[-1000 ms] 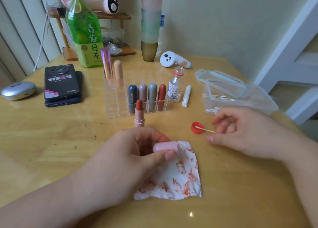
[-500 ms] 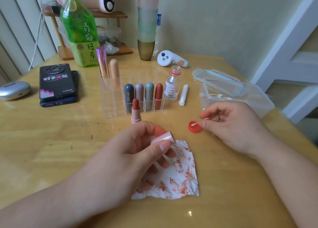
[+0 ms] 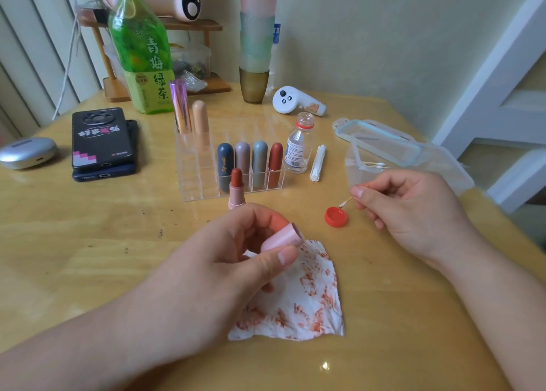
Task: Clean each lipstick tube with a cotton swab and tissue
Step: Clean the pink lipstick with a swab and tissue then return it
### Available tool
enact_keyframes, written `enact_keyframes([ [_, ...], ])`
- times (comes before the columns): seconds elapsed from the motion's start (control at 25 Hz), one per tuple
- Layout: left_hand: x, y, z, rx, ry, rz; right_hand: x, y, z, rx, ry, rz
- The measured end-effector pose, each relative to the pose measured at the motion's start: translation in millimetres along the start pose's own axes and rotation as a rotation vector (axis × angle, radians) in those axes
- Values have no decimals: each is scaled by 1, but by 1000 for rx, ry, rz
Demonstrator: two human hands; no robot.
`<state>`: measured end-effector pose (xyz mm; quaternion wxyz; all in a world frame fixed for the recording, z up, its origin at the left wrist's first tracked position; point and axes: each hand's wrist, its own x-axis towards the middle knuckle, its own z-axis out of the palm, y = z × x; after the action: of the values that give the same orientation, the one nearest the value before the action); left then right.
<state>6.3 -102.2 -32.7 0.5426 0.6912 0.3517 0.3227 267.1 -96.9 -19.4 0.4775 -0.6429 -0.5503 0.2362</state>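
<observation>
Pink plastic is seen in the left hand [image 3: 224,260]: a lipstick cap [image 3: 283,237] is gripped between curled fingers and thumb; under this hand a stained tissue [image 3: 307,302] is spread; beyond the fingers the uncapped lipstick [image 3: 236,188] is stood upright; a cotton swab [image 3: 347,200] is pinched by the right hand [image 3: 413,210], its tip close to a red bottle cap [image 3: 336,217] left of that hand.

Glossy wood bench [image 3: 88,257] in a corner, pale green wall [image 3: 384,36] behind, white vertical blinds [image 3: 29,50] on the left, small wooden shelf [image 3: 165,87] at the back, soft daylight.
</observation>
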Motion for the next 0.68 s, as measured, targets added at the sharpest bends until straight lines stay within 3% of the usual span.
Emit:
enact_keyframes([
  [0.16, -1, 4, 1, 76, 99, 2, 0, 3, 4, -11, 4, -21],
  [0.32, -1, 5, 2, 75, 53, 4, 0, 7, 4, -27, -27, 4],
  [0.48, 2, 0, 3, -89, 15, 47, -1, 4, 3, -52, -52, -4],
  [0.68, 0, -2, 5, -108, -13, 29, 1, 6, 5, 10, 47, 7],
])
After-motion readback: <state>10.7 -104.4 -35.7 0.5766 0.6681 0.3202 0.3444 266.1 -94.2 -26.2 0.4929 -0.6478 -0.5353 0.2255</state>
